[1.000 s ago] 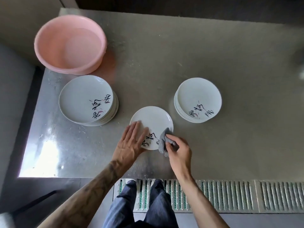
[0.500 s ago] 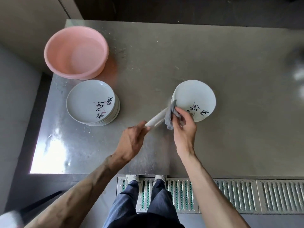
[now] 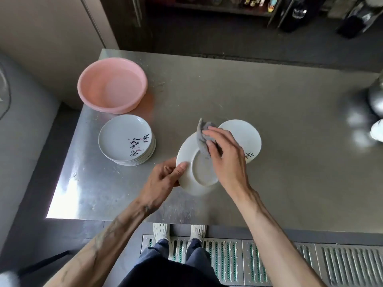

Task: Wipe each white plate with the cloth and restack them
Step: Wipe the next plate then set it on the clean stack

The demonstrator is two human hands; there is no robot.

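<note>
Plate [image 3: 204,171] held tilted above the counter [image 3: 290,172], its underside and foot ring turned up toward the camera. The left hand [image 3: 161,181] grasps its left rim, thumb laid across the underside and fingers tucked behind. The right hand [image 3: 226,160] sits over the plate's upper right part, fingers bent round the grey cloth [image 3: 201,139] and pressing it onto the underside. One corner of the cloth sticks up past the plate's top edge. The plate lies between the two hands, near the counter's front middle.

Just behind the right hand, a second plate [image 3: 242,133] lies face up on the counter, partly hidden by the hand. Whether more plates lie under it cannot be told. To the left, well apart from the hands, is a stack [image 3: 124,137] of plates with black brush marks on the top one. Behind it, at the far left corner, stands a pink basin [image 3: 112,83]. Below the counter's front edge, two light shoes stand at a floor grate [image 3: 230,262].
</note>
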